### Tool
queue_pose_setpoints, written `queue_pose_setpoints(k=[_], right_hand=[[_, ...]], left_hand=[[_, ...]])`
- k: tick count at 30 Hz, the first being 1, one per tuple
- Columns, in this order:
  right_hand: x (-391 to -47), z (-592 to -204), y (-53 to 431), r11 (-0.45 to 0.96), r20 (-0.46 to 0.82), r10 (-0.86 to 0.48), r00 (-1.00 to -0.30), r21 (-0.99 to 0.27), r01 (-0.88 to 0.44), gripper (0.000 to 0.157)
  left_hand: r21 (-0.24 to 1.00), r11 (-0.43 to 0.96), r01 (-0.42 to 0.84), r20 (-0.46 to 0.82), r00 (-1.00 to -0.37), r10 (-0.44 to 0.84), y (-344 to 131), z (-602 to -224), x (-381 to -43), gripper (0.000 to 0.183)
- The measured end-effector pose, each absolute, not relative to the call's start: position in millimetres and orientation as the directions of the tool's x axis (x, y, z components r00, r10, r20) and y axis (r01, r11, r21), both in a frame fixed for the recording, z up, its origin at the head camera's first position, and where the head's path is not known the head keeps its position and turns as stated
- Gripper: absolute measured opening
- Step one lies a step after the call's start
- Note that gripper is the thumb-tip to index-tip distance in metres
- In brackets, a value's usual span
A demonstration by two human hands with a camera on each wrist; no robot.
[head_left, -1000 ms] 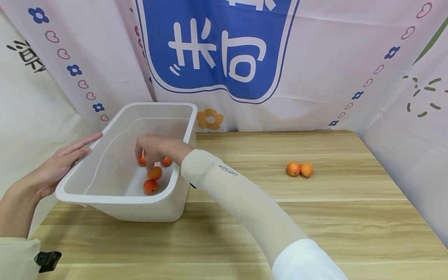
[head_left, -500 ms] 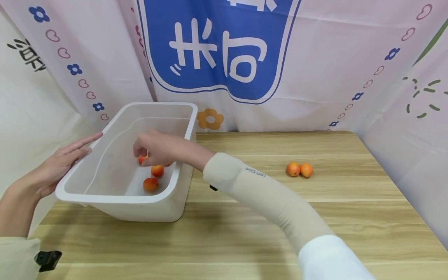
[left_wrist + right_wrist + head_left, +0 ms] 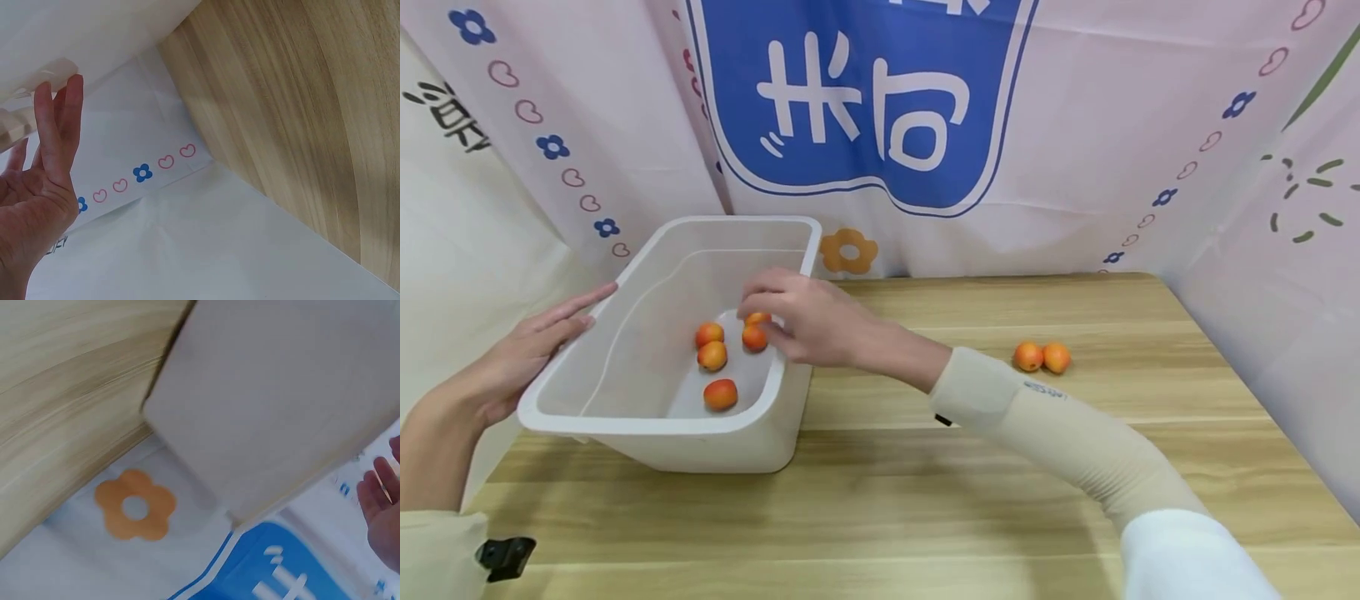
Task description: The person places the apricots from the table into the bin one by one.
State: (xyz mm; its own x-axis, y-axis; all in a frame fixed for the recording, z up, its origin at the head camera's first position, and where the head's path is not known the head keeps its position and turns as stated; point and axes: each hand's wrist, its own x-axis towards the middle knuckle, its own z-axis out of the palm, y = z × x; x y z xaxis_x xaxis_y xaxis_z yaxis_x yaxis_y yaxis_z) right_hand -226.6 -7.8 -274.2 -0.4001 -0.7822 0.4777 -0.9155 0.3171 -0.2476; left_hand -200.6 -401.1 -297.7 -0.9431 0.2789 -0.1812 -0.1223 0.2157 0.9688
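Note:
A white plastic tub [image 3: 647,427] stands on the left of the table, with several small round orange-red fruits [image 3: 720,394] on its floor. My left hand [image 3: 531,358] lies along its left rim with the fingers straight; in the left wrist view, the fingertips [image 3: 75,84] reach the pale outer wall. Over the right rim is my right hand [image 3: 808,321], its fingers loosely bent and partly covering two fruits below. In the right wrist view, the hand [image 3: 384,515] shows only at the right edge, with nothing seen in its fingers.
Two more orange fruits [image 3: 1042,358] sit side by side on the wooden table [image 3: 925,483], right of the tub. A printed cloth [image 3: 1075,150] hangs behind the table, close to the tub's far end. Pale cloth also lines both sides.
My right hand has come up from inside the tub and moved right to its rim. One fruit in the tub has rolled to the left. My left hand stays on the rim.

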Motion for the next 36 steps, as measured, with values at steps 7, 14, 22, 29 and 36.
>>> queue_pose_setpoints(k=[7,14,22,29,36], right_hand=[[-233.1,-282.0,44.6,0.297,0.634,-0.641,-0.432,-0.315,-0.902,0.030],[-241.8,-298.2,108.8,0.392,0.538,-0.645,-0.543,-0.378,-0.839,0.029],[-249.6,-320.2,187.3,0.588,0.291,-0.649,-0.703,-0.395,-0.706,0.028],[-251.8,-332.9,239.9,0.664,0.098,-0.633,-0.768,-0.442,-0.603,0.041],[-257.5,-340.4,268.2,0.693,-0.074,-0.646,-0.760,-0.474,-0.543,0.055]], left_hand=[[0.953,0.283,-0.108,-0.183,-0.949,0.257,-399.6,-298.3,-200.8,0.049],[0.949,0.293,-0.114,-0.192,-0.949,0.251,-396.8,-296.4,-201.6,0.049],[0.945,0.309,-0.105,-0.189,-0.947,0.259,-397.7,-296.7,-199.9,0.049],[0.954,0.281,-0.105,-0.184,-0.944,0.273,-397.5,-297.0,-198.8,0.049],[0.941,0.326,-0.092,-0.182,-0.949,0.257,-398.5,-296.0,-197.7,0.050]])
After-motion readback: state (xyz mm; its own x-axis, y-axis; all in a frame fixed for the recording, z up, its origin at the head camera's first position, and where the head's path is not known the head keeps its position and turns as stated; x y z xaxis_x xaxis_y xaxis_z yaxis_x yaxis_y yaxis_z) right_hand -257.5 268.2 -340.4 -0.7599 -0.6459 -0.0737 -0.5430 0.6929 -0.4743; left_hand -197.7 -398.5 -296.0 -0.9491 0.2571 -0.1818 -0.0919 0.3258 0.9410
